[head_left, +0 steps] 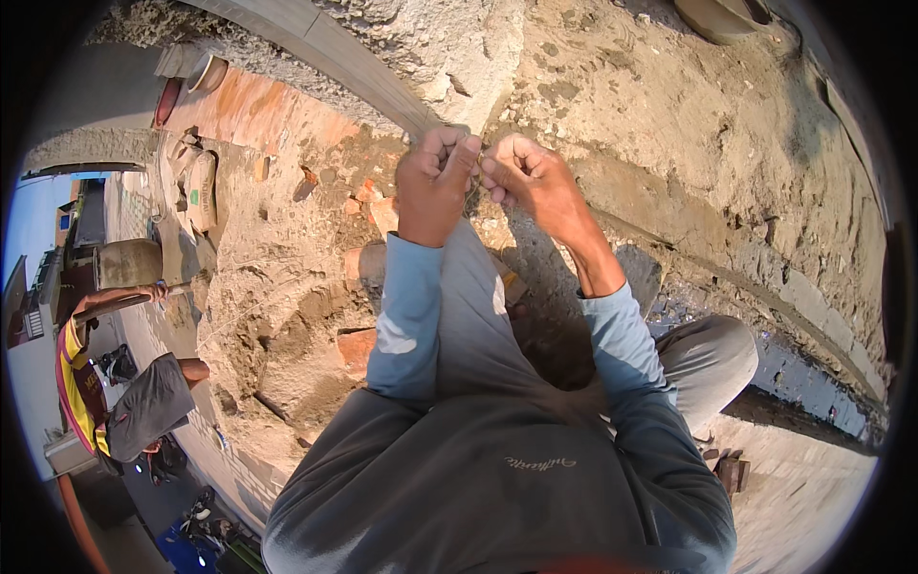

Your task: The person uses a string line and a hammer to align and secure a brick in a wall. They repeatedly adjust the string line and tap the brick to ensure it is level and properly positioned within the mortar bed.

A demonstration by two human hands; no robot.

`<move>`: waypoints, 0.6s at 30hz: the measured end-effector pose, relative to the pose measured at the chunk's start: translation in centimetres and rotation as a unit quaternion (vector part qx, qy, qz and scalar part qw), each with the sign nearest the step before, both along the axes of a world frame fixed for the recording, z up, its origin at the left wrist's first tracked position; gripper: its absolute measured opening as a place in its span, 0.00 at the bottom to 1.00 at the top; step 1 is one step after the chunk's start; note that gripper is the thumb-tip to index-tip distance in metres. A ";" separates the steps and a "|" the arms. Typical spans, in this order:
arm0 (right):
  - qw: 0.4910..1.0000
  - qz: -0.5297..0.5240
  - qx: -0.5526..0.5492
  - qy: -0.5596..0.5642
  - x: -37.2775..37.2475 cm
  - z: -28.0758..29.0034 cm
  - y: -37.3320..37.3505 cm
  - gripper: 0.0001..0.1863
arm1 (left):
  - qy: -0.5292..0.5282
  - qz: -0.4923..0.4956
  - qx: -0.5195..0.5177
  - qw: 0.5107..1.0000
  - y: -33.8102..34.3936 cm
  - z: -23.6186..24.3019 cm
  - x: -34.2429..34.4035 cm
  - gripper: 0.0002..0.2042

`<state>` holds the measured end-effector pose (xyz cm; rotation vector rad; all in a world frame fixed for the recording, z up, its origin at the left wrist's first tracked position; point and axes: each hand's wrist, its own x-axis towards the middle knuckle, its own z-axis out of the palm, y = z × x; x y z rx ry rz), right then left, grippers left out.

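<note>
My left hand (435,187) and my right hand (540,182) meet in front of me, with thumbs and fingers pinched. Between the fingertips runs a thin string (475,174), or possibly a fine wire; its loose part hangs just below the left thumb. Both hands grip it, though the fingers partly hide it. Close to the left knuckles ends a long grey strip (320,48), laid along the rough mortar edge. My blue sleeves reach over my bent legs.
Broken bricks (356,349) and rubble lie left of my legs. Farther left are a sack (202,191) and a person (134,397) holding a long handle. A basin (722,19) sits at the upper right. A dark channel (813,392) runs along the right.
</note>
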<state>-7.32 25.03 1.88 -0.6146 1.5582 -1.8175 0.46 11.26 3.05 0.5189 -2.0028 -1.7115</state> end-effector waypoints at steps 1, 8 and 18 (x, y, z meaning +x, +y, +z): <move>1.000 -0.014 0.008 -0.011 0.0 -0.2 -0.1 0.12 | 0.023 0.006 -0.019 1.000 0.2 0.1 0.1 0.06; 0.979 -0.003 0.033 0.201 -0.4 0.1 0.9 0.11 | 0.073 -0.028 -0.481 0.873 0.6 0.5 1.3 0.18; 0.934 -0.279 0.086 0.204 -2.8 5.6 10.4 0.15 | 0.044 0.160 -0.330 0.929 -7.5 1.7 3.3 0.12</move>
